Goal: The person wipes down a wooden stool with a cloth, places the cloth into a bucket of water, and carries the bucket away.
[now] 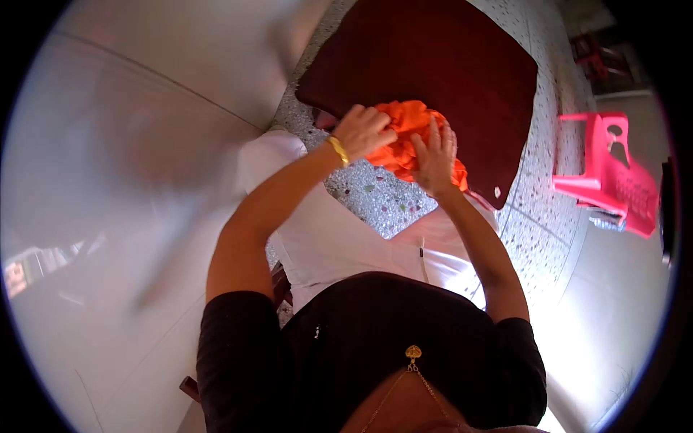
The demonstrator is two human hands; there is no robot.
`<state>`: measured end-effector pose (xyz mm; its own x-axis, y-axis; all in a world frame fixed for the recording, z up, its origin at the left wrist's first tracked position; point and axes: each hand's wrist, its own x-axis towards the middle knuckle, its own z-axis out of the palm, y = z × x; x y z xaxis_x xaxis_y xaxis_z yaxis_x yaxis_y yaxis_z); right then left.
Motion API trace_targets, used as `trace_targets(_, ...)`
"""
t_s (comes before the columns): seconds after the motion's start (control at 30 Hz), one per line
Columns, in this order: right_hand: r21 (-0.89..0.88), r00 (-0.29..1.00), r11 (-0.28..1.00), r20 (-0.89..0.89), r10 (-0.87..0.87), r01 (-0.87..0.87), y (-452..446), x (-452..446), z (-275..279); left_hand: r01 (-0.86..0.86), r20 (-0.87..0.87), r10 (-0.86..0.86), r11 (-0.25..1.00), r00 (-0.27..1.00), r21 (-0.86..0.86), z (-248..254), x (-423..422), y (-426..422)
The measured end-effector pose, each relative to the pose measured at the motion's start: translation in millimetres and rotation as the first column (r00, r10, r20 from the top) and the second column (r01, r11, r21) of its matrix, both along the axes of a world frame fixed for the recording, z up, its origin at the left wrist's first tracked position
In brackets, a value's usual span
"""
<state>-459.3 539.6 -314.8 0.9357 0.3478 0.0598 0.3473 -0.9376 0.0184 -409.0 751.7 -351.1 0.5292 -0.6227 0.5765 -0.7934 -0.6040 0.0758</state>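
Observation:
A crumpled bright orange cloth (404,115) lies bunched at the near edge of a dark red-brown covered surface (447,50). My left hand (361,133), with a gold bangle at the wrist, has its fingers curled into the left side of the cloth. My right hand (436,155) rests on the right part of the cloth, its fingers stretched out. Part of the cloth is hidden beneath both hands. Some of its folds hang over the edge toward my knees.
A pink plastic chair (610,169) stands on the right. Speckled terrazzo floor (382,198) shows between my light-trousered legs. A shiny pale tiled wall (144,144) rises close on the left. Dark red furniture (599,58) is at the far right.

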Motion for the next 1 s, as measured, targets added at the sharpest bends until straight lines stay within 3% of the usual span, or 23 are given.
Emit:
trace_targets(0.2, 0.141, 0.978, 0.968, 0.044, 0.205, -0.209, 120, 67, 1, -0.245, -0.090, 0.263, 0.954, 0.961, 0.175, 10, 33, 126)
trace_targets(0.3, 0.133, 0.971, 0.962, 0.018, 0.240, -0.240, 152, 96, 1, -0.306, -0.455, 0.281, 0.952, 0.845, 0.019, 7, 39, 158)
trace_targets(0.33, 0.123, 0.971, 0.964, 0.007, 0.237, -0.236, 159, 109, 0, -0.304, -0.585, 0.271, 0.952, 0.764, 0.044, 9, 43, 165)
trace_targets(0.43, 0.168, 0.974, 0.969, -0.106, 0.201, -0.182, 175, 144, 7, -0.355, -0.841, -0.045, 0.893, 0.540, -0.276, -13, 38, 170)
trace_targets(0.47, 0.191, 0.970, 0.969, -0.157, 0.186, -0.155, 180, 158, 9, -0.420, -0.816, -0.285, 0.745, 0.503, -0.519, -33, 38, 162)
trace_targets(0.57, 0.289, 0.971, 0.942, -0.115, 0.211, -0.170, 190, 187, -8, -0.654, -0.725, -0.477, 0.344, 0.496, -0.674, -45, 45, 136)
trace_targets(0.67, 0.116, 0.968, 0.961, 0.009, 0.252, -0.251, 209, 204, -11, -0.663, -0.902, -0.210, 0.620, 0.376, -0.421, -47, 76, 133)
trace_targets(0.77, -0.122, 0.949, 0.968, -0.259, 0.183, -0.220, 221, 237, 18, -0.631, -0.984, -0.070, 0.759, 0.162, -0.158, -16, 113, 138)
trace_targets(0.87, -0.202, 0.966, 0.964, -0.225, 0.129, -0.175, 211, 289, 24, -0.592, -0.948, -0.107, 0.758, 0.299, -0.273, -11, 155, 119)
trace_targets(0.97, -0.206, 0.993, 0.972, -0.061, 0.104, -0.115, 182, 348, 14, -0.589, -0.902, -0.090, 0.730, 0.422, -0.348, 10, 195, 88)
trace_targets(1.0, -0.240, 0.993, 0.967, -0.097, 0.068, -0.090, 177, 360, 23, -0.574, -0.911, -0.085, 0.752, 0.405, -0.325, 16, 205, 79)
